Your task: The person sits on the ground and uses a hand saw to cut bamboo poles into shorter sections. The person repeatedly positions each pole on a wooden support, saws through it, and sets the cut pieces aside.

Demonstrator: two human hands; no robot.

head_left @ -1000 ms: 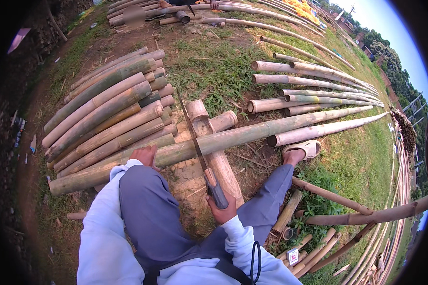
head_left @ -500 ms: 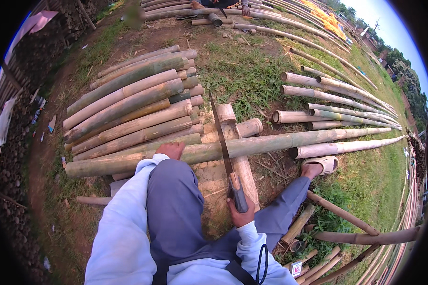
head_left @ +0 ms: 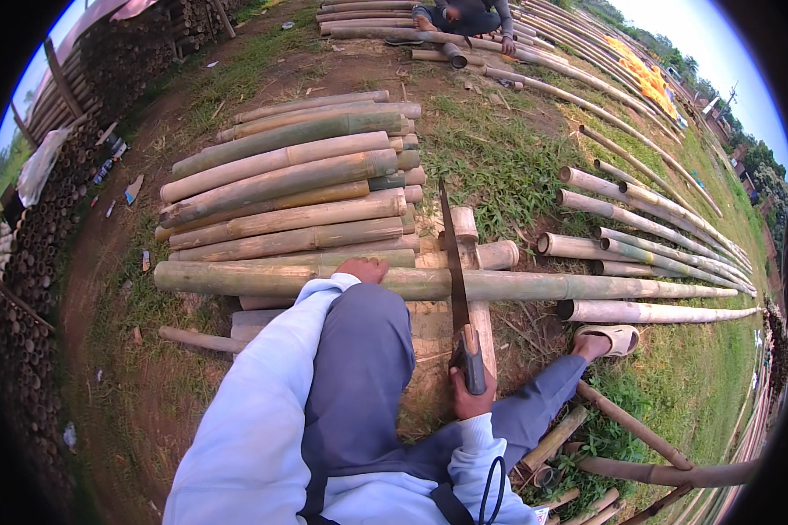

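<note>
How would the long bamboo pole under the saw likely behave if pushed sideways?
The bamboo pole is round, so it would probably roll unless the left hand pins it. Long and straight, it looks stiff. The open-ended poles nearby suggest it is hollow, perhaps light for its size.

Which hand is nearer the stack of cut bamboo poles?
Left. The left hand rests on the long bamboo pole right beside the stack; the right hand grips the saw handle, farther back.

Soft, even daylight lights the scene; the sky (head_left: 709,35) at upper right is washed out. Shadows are faint. Focus is sharp centrally, while fisheye distortion bends the bamboo poles (head_left: 657,236) toward the black rim.
</note>
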